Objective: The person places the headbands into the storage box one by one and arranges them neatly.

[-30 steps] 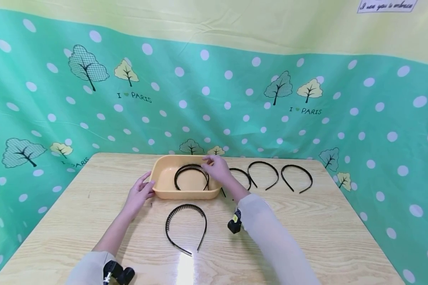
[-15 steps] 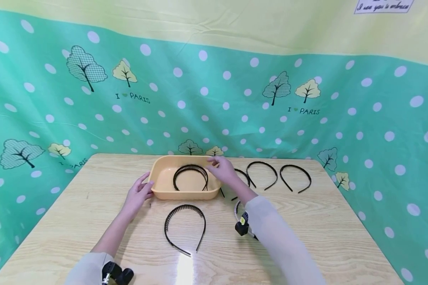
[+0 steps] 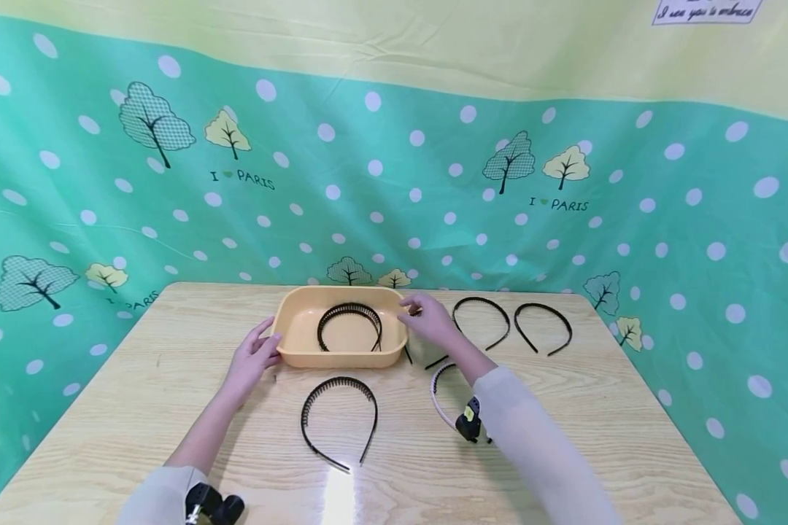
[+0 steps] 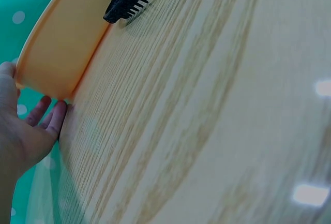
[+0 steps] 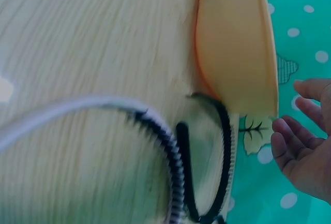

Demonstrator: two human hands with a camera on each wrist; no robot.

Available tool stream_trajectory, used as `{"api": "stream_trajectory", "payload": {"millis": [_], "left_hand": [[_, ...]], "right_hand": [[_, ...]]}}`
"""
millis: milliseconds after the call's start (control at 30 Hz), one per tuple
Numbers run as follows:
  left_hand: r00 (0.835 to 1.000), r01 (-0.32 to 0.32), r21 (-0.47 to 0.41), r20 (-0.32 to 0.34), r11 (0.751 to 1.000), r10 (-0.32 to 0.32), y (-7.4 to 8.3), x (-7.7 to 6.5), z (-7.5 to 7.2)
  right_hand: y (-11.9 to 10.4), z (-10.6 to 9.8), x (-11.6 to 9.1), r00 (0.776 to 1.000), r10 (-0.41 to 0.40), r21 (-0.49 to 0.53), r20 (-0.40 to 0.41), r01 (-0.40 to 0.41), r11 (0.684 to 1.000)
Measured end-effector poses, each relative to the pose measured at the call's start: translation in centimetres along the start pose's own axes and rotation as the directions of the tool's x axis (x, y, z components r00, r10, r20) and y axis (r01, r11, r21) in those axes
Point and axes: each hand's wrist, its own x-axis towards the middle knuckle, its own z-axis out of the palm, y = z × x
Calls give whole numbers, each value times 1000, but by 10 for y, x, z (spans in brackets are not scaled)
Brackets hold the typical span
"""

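Observation:
A peach plastic basin (image 3: 341,359) stands at the back of the table, with black toothed headbands (image 3: 350,309) overlapping inside it. My left hand (image 3: 249,362) touches the basin's left end; in the left wrist view, thumb and fingers lie at its rim and lower edge, loosely bent. Beside the right end is my right hand (image 3: 431,321), its fingers loosely bent and holding nothing. The right wrist view shows this hand (image 5: 305,141) slightly apart from the basin's wall (image 5: 238,43). A black headband (image 5: 225,157) lies by that end, partly hidden by the right hand in the head view.
In front of the basin lies a black toothed headband (image 3: 338,381). A white headband with black teeth (image 3: 435,397) is partly covered by the right wrist camera. Two thin black headbands, one left (image 3: 481,300) and one right (image 3: 543,307), lie at the back right. A polka-dot cloth (image 3: 394,182) hangs behind.
The right hand has moved from over the basin's right side to just outside its right end. More of the white headband has come into view. The left hand and basin stay put.

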Motion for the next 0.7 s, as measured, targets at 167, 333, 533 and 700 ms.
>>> {"api": "stream_trajectory", "payload": {"millis": [167,333,533,700], "left_hand": [[1000,-18,-3,-6,1000,18,-4,2,-1],[1000,-11,-11,-4,1000,11,-8,3,-1],[1000,-4,-12,0,1000,4,-8,3,-1],[1000,1,-1,1,1000,-1,-7,4,-1]], "right_hand": [[11,-8,-4,1000,-5,-32,2,5,999],[19,-16,-10,1000,-12,-58,19,13,998],[28,-22,-18,998,17,-97,62,-11,995],[36,-26,-24,997,18,-131,80,-7,991]]}}
